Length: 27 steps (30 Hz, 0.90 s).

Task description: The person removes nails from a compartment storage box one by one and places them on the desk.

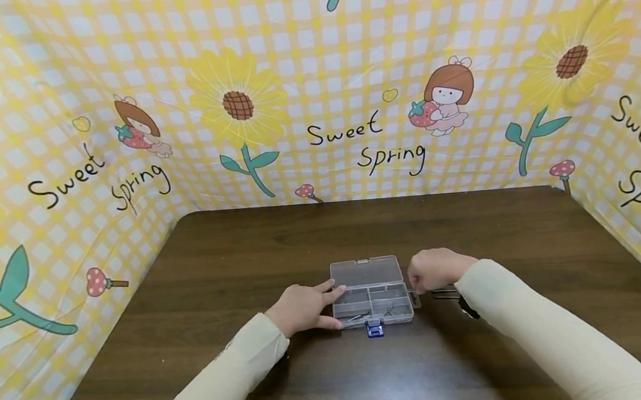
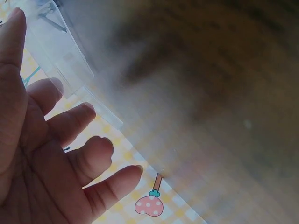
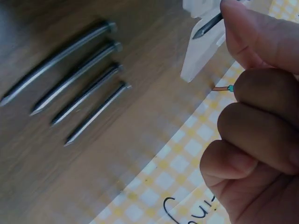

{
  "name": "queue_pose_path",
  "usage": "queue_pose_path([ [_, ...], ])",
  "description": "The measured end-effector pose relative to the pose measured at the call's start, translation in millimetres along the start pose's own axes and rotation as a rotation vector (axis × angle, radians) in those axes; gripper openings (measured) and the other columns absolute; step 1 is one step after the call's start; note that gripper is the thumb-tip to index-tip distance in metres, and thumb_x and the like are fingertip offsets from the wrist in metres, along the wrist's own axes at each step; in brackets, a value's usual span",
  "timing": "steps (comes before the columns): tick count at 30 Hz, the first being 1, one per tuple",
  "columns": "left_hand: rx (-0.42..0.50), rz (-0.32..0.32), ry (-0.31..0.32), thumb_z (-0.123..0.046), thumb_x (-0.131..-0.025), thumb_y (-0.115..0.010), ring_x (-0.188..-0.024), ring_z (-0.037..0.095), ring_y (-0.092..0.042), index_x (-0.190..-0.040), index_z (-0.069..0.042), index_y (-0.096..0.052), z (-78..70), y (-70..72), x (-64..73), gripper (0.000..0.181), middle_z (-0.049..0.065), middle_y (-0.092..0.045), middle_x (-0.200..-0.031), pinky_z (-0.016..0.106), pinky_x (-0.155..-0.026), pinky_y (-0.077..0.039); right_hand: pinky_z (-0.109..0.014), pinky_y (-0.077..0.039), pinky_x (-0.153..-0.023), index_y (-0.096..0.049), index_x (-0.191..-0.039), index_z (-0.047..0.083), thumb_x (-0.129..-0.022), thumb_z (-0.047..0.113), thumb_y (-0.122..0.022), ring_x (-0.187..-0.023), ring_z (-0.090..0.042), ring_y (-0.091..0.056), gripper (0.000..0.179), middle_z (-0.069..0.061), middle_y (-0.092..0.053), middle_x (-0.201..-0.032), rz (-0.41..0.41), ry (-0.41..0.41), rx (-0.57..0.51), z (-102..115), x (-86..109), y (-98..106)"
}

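A clear plastic compartment box (image 1: 344,308) sits on the table with its lid (image 1: 365,273) raised toward the back and a blue latch (image 1: 375,329) at its front. Small metal pieces lie in its front compartments. My left hand (image 1: 303,308) touches the box's left side, thumb and forefinger spread along it; the left wrist view shows the fingers loosely bent. Just right of the box is my right hand (image 1: 436,267). Its thumb and forefinger pinch a nail (image 3: 209,25), point outward, while the other fingers curl in. The nail's head is hidden.
Several loose nails (image 3: 77,77) lie side by side on the brown wooden table (image 1: 267,244), under my right wrist. A dark object (image 1: 469,308) shows partly beneath the right sleeve. Yellow checked cloth (image 1: 311,98) stands around the table's back and sides.
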State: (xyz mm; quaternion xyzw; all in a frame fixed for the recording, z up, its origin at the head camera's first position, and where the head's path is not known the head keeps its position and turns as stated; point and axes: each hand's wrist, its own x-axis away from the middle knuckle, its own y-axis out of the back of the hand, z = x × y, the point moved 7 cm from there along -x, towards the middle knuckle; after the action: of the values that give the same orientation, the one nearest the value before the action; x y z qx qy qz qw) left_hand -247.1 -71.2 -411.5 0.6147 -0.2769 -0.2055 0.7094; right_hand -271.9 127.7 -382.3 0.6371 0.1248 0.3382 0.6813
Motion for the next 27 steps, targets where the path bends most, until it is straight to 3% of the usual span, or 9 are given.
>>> queue_pose_path([
  [8,-0.016,-0.018,-0.01,-0.062,-0.08,-0.059,-0.039,0.011,-0.022,-0.142,-0.023,-0.05,-1.5,2.3,2.1,0.074,0.003,-0.052,-0.14,0.026,-0.044,-0.033,-0.029,-0.043,-0.057,-0.062,-0.064,0.019,-0.076,0.005,-0.067,-0.06,-0.006,-0.047,0.019,0.012,-0.055,-0.066,-0.014,-0.009,-0.035,-19,20.7,-11],
  [14,-0.01,-0.023,-0.015,-0.062,-0.08,-0.059,-0.039,0.011,-0.023,-0.142,-0.024,-0.05,-1.8,0.6,2.6,0.074,0.003,-0.052,-0.14,0.026,-0.044,-0.034,-0.027,-0.038,-0.054,-0.061,-0.065,0.018,-0.081,0.002,-0.065,-0.057,-0.005,-0.042,0.023,0.011,-0.052,-0.064,-0.005,-0.024,-0.113,-31,34.0,-19],
  [22,-0.002,-0.015,-0.007,-0.062,-0.08,-0.06,-0.039,0.012,-0.026,-0.142,-0.024,-0.05,-0.5,-0.5,1.9,0.074,0.003,-0.051,-0.141,0.026,-0.046,-0.036,-0.031,-0.045,-0.06,-0.066,-0.073,0.016,-0.082,0.005,-0.068,-0.063,-0.007,-0.049,0.013,0.01,-0.059,-0.073,-0.015,-0.046,-0.149,-38,46.3,-21],
  [27,0.004,-0.016,-0.008,-0.061,-0.08,-0.06,-0.039,0.012,-0.025,-0.142,-0.024,-0.049,0.2,0.6,1.5,0.074,0.003,-0.051,-0.141,0.026,-0.045,-0.035,-0.03,-0.043,-0.059,-0.066,-0.074,0.015,-0.083,0.006,-0.069,-0.063,-0.007,-0.047,0.013,0.01,-0.058,-0.073,-0.012,-0.064,-0.172,-40,51.9,-24],
])
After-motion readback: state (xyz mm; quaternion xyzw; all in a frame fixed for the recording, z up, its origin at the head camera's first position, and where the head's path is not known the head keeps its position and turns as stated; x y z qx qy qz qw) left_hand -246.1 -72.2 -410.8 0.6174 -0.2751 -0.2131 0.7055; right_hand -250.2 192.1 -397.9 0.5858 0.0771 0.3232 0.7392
